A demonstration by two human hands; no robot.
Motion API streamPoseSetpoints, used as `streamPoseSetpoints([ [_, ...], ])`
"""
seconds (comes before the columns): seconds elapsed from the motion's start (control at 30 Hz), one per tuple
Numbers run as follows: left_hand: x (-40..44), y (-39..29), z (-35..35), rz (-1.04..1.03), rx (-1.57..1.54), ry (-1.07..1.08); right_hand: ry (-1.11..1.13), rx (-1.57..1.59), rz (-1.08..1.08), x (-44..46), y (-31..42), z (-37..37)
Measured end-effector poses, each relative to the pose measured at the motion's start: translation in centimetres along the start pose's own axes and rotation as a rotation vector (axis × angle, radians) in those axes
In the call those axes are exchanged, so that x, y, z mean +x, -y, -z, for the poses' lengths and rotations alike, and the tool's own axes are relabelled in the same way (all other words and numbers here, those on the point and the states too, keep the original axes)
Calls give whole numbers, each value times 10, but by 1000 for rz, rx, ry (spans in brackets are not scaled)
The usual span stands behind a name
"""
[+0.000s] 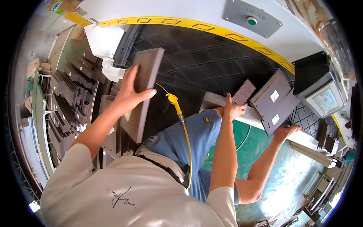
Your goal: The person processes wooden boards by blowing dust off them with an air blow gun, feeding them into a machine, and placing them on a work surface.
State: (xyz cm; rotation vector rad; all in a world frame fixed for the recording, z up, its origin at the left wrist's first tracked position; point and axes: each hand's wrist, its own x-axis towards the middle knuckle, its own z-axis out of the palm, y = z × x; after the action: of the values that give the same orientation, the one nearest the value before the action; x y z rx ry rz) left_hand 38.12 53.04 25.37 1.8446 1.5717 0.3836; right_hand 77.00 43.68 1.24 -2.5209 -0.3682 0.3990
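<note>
My left hand (132, 92) is wrapped round the edge of a grey-brown board (145, 90), which stands tilted on its edge, thumb on the near side. My right hand (233, 109) is beside a small light-brown plate (244, 92) covered with small print, its fingers at the plate's lower left corner; whether they grip it cannot be made out. To the right of it lie dark panels (273, 99) with white labels. A yellow air gun (173, 100) on a yellow hose lies between my hands.
Stacked dark boards (72, 90) fill racks at the left. A screen (326, 100) stands at the right. A yellow-striped white machine beam (196, 25) with a green button (252, 20) crosses the top. My bare foot (285, 132) is at the white ledge below the panels.
</note>
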Motion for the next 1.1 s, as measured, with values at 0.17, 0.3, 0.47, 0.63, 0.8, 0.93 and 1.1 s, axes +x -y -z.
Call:
streamPoseSetpoints([
  [0.17,73,-20,-47,110,-87,54,-5,7,-10,8,12,-2],
  [0.3,141,11,-95,261,88,103,15,-53,84,0,7,-1],
  [0.47,186,17,-118,415,303,91,-74,-8,333,-5,-21,33],
  [0.63,209,31,-148,340,465,61,47,-227,522,-5,-37,41],
  [0.8,206,42,-164,133,493,95,56,-333,499,8,-9,38],
  [0.93,182,56,-167,90,429,82,-31,-163,678,-28,31,53],
  [1.1,120,68,-164,194,511,111,718,-86,891,-161,40,36],
])
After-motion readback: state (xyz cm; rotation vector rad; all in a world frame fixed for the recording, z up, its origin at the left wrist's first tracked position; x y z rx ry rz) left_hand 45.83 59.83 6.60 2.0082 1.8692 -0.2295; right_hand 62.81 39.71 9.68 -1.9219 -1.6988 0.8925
